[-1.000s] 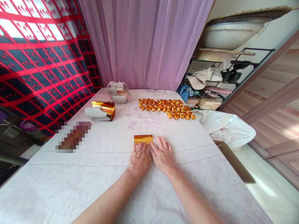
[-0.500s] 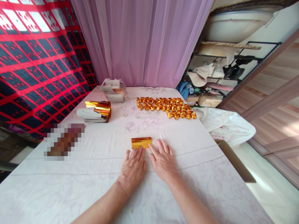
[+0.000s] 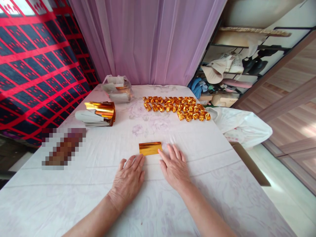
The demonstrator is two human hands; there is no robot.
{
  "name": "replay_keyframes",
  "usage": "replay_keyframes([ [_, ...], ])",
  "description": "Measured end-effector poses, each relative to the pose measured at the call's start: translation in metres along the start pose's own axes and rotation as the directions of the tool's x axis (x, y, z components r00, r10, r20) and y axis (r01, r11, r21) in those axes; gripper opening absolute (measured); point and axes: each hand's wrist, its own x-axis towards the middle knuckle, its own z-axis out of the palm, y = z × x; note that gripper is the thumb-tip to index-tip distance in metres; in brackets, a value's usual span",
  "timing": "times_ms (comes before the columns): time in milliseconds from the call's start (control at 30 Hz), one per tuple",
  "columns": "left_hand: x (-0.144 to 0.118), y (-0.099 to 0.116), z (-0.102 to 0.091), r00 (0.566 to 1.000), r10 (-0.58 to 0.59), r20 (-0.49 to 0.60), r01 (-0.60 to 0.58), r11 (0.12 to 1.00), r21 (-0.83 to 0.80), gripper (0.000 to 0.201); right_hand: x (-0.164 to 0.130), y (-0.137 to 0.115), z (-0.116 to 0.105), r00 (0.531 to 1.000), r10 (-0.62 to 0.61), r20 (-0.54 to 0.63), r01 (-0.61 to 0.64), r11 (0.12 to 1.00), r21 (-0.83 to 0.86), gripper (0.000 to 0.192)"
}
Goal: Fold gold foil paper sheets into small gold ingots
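Note:
A shiny gold strip of foil paper (image 3: 150,148), apparently folded, lies flat on the table in front of both hands. My left hand (image 3: 130,174) rests palm down with fingers stretched out, its fingertips close to the strip's near left corner. At the near right corner, the index fingertip of my right hand (image 3: 174,166) touches the paper; its other fingers are spread. Neither hand grips anything. Farther back on the right stand rows of folded gold foil pieces (image 3: 175,106).
A stack of gold and grey paper sheets (image 3: 98,113) lies at the left, with a plastic bag of more paper (image 3: 118,89) behind it. A blurred-out patch (image 3: 64,148) covers something at the left edge. White plastic bag (image 3: 243,126) and cardboard box (image 3: 249,164) sit beyond the right edge.
My left hand has slid left along the front of the gold paper toward its left corner. The right hand stays at the right corner. The whole view has shifted slightly.

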Motion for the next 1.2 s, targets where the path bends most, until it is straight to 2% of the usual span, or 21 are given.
replay_keyframes([
  [167, -0.001, -0.005, -0.004, 1.000, 0.015, 0.011, -0.015, 1.000, 0.002, 0.040, -0.001, 0.000, 0.000, 1.000, -0.001, -0.024, 0.001, 1.000, 0.006, 0.040],
  [433, 0.009, -0.004, -0.004, 0.998, -0.038, 0.049, 0.041, 0.997, -0.058, 0.039, 0.000, -0.001, -0.006, 0.999, -0.009, -0.043, 0.009, 1.000, 0.004, 0.038],
  [567, 0.012, -0.003, -0.004, 0.998, -0.029, 0.061, 0.033, 0.998, -0.062, 0.039, 0.003, -0.011, -0.011, 0.993, -0.090, -0.082, 0.093, 0.995, 0.024, 0.040],
  [633, 0.011, -0.003, -0.003, 0.998, -0.022, 0.056, 0.025, 0.998, -0.058, 0.038, 0.005, -0.020, -0.011, 0.984, -0.171, -0.054, 0.174, 0.983, 0.055, 0.043],
  [700, 0.011, -0.003, -0.003, 0.999, -0.020, 0.045, 0.023, 0.998, -0.059, 0.038, 0.007, -0.028, -0.009, 0.978, -0.206, -0.007, 0.206, 0.976, 0.074, 0.045],
  [867, 0.010, -0.005, -0.003, 0.999, -0.027, 0.047, 0.031, 0.996, -0.081, 0.039, 0.006, -0.030, -0.007, 0.988, -0.149, 0.046, 0.146, 0.987, 0.060, 0.042],
  [1200, 0.011, -0.003, -0.005, 0.997, -0.036, 0.071, 0.044, 0.993, -0.112, 0.040, -0.007, 0.007, -0.016, 1.000, 0.003, -0.004, -0.003, 1.000, -0.014, 0.033],
])
